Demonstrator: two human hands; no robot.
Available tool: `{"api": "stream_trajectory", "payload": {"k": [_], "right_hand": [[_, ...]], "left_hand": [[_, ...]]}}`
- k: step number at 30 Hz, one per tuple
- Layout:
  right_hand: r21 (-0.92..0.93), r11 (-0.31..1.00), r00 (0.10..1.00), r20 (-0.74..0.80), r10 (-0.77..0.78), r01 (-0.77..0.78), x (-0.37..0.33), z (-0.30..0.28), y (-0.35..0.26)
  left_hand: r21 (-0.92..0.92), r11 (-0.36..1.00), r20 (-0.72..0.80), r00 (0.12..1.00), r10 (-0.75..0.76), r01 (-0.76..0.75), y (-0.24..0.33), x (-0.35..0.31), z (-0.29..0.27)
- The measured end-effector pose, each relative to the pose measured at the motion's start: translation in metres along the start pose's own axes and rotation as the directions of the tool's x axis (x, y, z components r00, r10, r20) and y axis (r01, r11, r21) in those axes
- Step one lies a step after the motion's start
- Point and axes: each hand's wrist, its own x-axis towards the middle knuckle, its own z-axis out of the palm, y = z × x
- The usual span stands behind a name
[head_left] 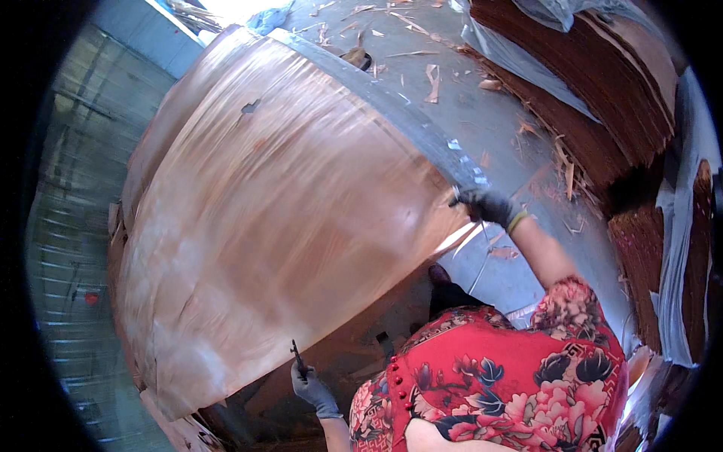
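Observation:
A large, thin sheet of tan wood veneer [286, 188] lies spread in front of me, with a small ragged hole near its far left part. My left hand [312, 392], in a grey glove, is closed around a slim black knife-like tool [298, 357] pointing up beside the sheet's near edge. Over at the sheet's right corner, my right hand [491, 208] wears a dark glove with a yellow-green cuff. Its fingers are closed on the sheet's edge, slightly blurred.
Tall stacks of reddish-brown veneer [572, 83], partly wrapped in clear plastic [520, 64], stand on the right. Torn veneer scraps [432, 83] litter the grey floor [407, 68]. A grey strip [376, 98] borders the sheet's far right side. Greenish ribbed surface [75, 248] lies at left.

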Motion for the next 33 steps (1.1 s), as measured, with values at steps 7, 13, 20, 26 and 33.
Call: {"api": "stream_trajectory", "payload": {"k": [7, 13, 20, 26, 33], "right_hand": [[-0.829, 0.545, 0.982, 0.024, -0.19, 0.125, 0.024, -0.013, -0.018], [-0.893, 0.356, 0.92, 0.136, -0.366, 0.274, -0.019, 0.036, 0.006], [-0.252, 0.95, 0.953, -0.28, 0.111, -0.185, -0.151, 0.038, 0.145], [-0.428, 0.716, 0.796, -0.527, 0.298, -0.552, -0.214, 0.044, 0.167], [-0.513, 0.855, 0.726, -0.617, -0.305, -0.077, -0.193, -0.008, 0.114]], "left_hand": [[-0.105, 0.991, 0.061, 0.994, 0.088, -0.082, 0.011, -0.021, -0.02], [-0.109, 0.99, 0.051, 0.994, 0.1, -0.094, -0.02, -0.028, -0.064], [-0.011, 0.992, 0.081, 0.989, 0.127, -0.127, -0.054, -0.029, -0.062], [0.05, 0.887, 0.123, 0.885, 0.45, -0.458, -0.041, 0.008, -0.016], [0.08, 0.681, 0.11, 0.685, 0.72, -0.728, 0.054, 0.096, 0.085]]}}
